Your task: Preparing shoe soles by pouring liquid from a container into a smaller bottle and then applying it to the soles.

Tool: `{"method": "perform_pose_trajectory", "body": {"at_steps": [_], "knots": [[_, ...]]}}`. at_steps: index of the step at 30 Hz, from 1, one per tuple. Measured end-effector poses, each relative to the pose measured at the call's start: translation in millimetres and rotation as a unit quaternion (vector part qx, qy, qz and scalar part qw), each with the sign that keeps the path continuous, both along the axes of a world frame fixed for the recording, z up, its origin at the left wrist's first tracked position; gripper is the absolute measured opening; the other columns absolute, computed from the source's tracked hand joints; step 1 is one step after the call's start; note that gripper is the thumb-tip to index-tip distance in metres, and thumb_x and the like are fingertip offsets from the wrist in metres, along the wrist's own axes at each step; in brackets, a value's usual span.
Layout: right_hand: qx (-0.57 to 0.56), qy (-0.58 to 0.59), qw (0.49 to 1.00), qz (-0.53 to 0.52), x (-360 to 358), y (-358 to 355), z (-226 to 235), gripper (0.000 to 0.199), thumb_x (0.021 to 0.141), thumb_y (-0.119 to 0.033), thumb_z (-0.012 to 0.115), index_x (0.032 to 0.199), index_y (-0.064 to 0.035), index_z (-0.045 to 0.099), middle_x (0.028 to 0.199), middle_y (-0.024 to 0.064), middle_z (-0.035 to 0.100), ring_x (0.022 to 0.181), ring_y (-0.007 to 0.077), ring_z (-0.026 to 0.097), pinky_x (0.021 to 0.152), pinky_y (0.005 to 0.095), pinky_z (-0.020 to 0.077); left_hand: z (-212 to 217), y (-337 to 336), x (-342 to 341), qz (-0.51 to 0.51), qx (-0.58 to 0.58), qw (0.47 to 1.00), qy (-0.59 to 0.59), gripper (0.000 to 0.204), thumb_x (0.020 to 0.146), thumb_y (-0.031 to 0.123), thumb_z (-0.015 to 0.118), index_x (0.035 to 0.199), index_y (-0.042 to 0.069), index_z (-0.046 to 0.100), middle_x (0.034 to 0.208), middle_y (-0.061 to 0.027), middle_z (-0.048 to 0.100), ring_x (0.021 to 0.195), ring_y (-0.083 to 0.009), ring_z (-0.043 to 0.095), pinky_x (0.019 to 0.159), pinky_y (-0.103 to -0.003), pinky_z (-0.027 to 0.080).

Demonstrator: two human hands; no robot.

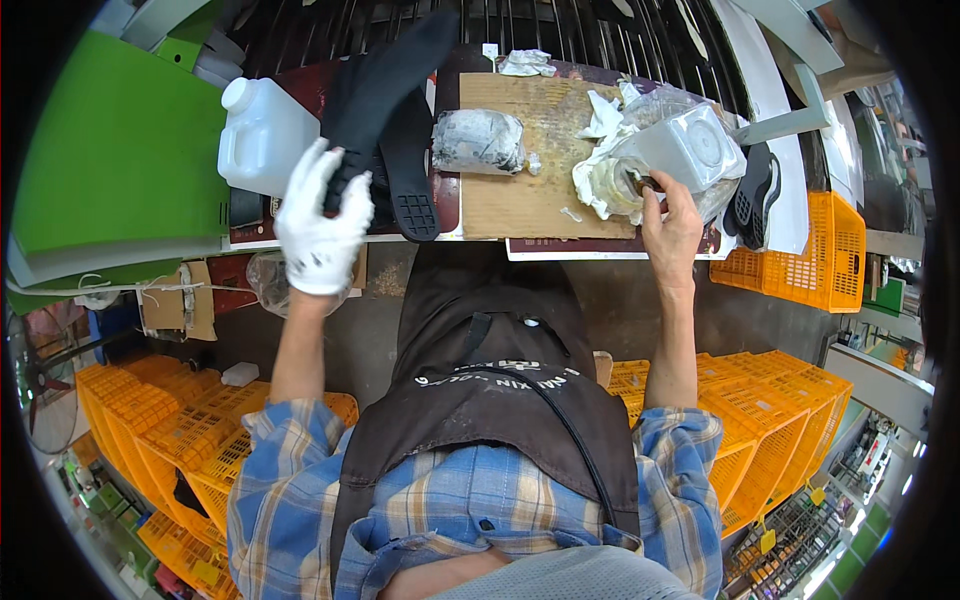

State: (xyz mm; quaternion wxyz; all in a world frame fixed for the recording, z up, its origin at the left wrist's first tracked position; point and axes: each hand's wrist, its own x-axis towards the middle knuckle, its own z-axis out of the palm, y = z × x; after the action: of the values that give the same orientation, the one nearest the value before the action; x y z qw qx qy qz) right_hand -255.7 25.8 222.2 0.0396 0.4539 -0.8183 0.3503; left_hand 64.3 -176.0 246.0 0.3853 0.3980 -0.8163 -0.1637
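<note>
My left hand [322, 220], in a white glove, grips the treaded end of a black shoe sole [395, 90]. That sole is tilted upward toward the far side of the table. Beneath and beside it lies another black shoe sole [408, 185]. My bare right hand [673, 225] pinches a small dark, handle-like thing [650, 184] at the mouth of a clear jar [612, 186]. Its lower part inside the jar is hard to make out. Crumpled white cloth [600, 125] surrounds the jar, and a clear square plastic container [690, 148] tilts against it.
A white plastic jug [265, 135] stands left of the soles. A whitish wrapped roll [478, 141] rests on stained cardboard [540, 210]. More black soles [755, 195] lie at the right. Metal rollers [600, 40] run behind. Orange crates [790, 260] stand around me; a green panel [115, 150] is left.
</note>
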Motion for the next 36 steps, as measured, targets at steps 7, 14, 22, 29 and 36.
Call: {"method": "perform_pose_trajectory", "body": {"at_steps": [7, 14, 22, 29, 36], "knots": [[-0.004, -0.136, 0.99, -0.04, 6, 0, -17, 0.026, 0.086, -0.004, 0.064, 0.112, -0.0015, 0.064, 0.087, 0.0057, 0.064, 0.066, 0.0103, 0.054, 0.062, 0.0243, 0.0453, -39, 51, -44, -0.056, 0.108, 0.991, -0.053, 0.054, 0.074, 0.02, 0.076, 0.118, -0.004, 0.057, 0.122, -0.0245, 0.056, 0.113, -0.0365, 0.057, 0.097, -0.039, 0.046], [-0.204, -0.353, 0.912, -0.036, 5, 6, -41, 0.026, 0.091, -0.004, 0.062, 0.116, 0.0027, 0.061, 0.088, -0.0026, 0.061, 0.068, 0.0028, 0.048, 0.06, 0.0176, 0.0385, -36, 37, -51, -0.086, 0.37, 0.922, 0.079, 0.06, 0.081, 0.027, 0.074, 0.127, -0.003, 0.049, 0.101, -0.0156, 0.065, 0.083, -0.0224, 0.065, 0.075, -0.032, 0.052], [-0.27, -0.498, 0.823, 0.039, 16, -42, -11, 0.03, 0.091, -0.007, 0.063, 0.12, 0.0026, 0.06, 0.097, 0.0011, 0.063, 0.07, 0.0037, 0.048, 0.062, 0.0173, 0.0386, -32, 51, -49, -0.164, 0.715, 0.634, 0.245, 0.029, 0.082, 0.015, 0.071, 0.101, 0.003, 0.054, 0.072, -0.0017, 0.055, 0.054, -0.0078, 0.05, 0.044, -0.021, 0.037], [-0.101, -0.131, 0.958, 0.236, 48, -137, 8, 0.026, 0.083, -0.002, 0.069, 0.108, -0.0003, 0.065, 0.09, 0.0061, 0.064, 0.078, 0.0157, 0.06, 0.069, 0.0269, 0.0478, -38, 68, -56, -0.179, 0.737, 0.579, 0.299, 0.024, 0.087, 0.015, 0.065, 0.104, 0.001, 0.056, 0.083, -0.0086, 0.063, 0.068, -0.0163, 0.063, 0.054, -0.026, 0.05], [0.021, -0.094, 0.934, 0.344, 75, -130, 19, 0.018, 0.079, -0.003, 0.069, 0.097, 0.0003, 0.068, 0.087, 0.0125, 0.066, 0.074, 0.0222, 0.063, 0.064, 0.0346, 0.0501, -43, 65, -50, -0.198, 0.751, 0.544, 0.318, 0.03, 0.088, 0.016, 0.065, 0.112, -0.001, 0.056, 0.095, -0.0119, 0.066, 0.075, -0.0206, 0.067, 0.06, -0.028, 0.055]]}}
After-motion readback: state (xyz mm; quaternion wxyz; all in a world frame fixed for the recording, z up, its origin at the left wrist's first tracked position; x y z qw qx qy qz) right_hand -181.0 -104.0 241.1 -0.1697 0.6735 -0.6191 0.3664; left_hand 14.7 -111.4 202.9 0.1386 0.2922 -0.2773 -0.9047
